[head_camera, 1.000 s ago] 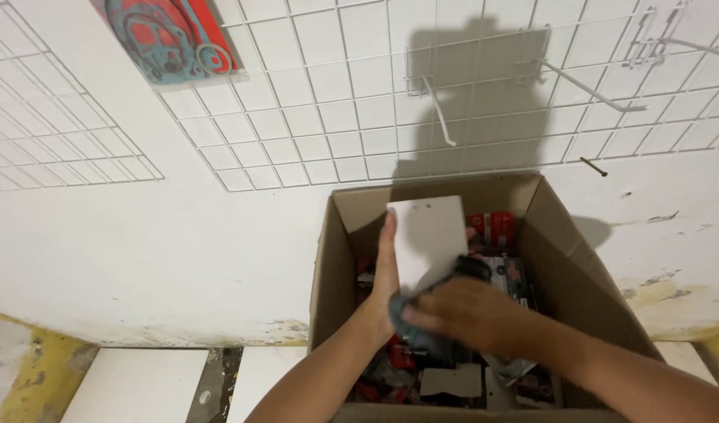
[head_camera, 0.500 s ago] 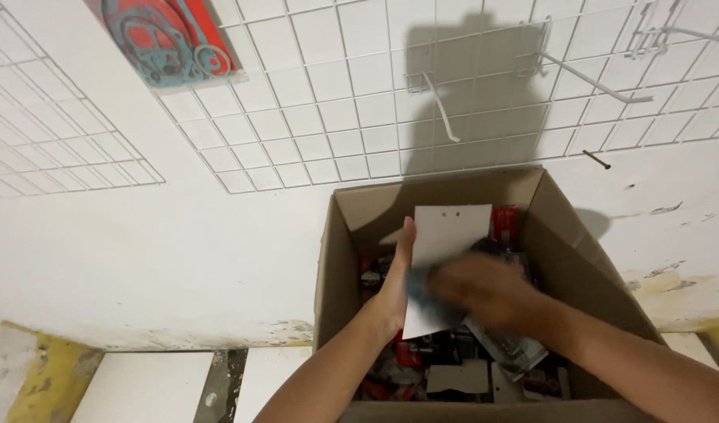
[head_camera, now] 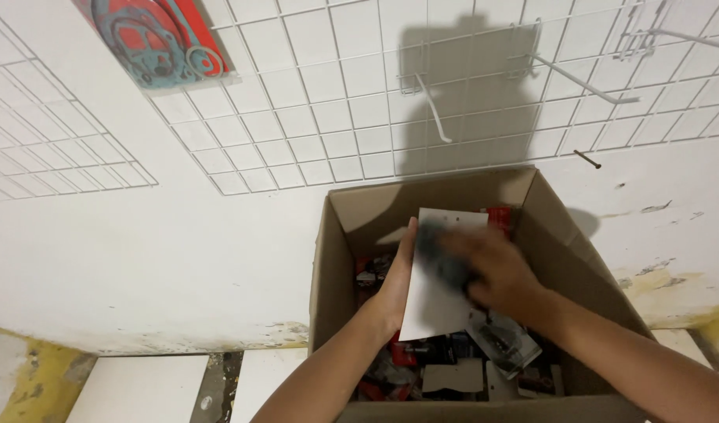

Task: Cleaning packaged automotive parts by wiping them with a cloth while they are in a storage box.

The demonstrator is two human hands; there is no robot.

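My left hand (head_camera: 392, 280) holds the left edge of a white card-backed package (head_camera: 436, 301) upright inside an open cardboard box (head_camera: 336, 258). My right hand (head_camera: 493, 270), blurred by motion, presses a dark grey cloth-like wad (head_camera: 442, 254) against the white card's face. The box stands against a white wall and holds several red, black and clear packaged parts (head_camera: 453, 368) beneath both hands.
A white wire grid panel (head_camera: 336, 102) with metal pegs (head_camera: 587, 82) hangs on the wall above the box. A red and teal gasket pack (head_camera: 156, 35) hangs at the upper left. White floor tiles (head_camera: 140, 388) lie left of the box.
The white card has dropped lower into the box. My right hand with the dark wad has moved up across the card's face.
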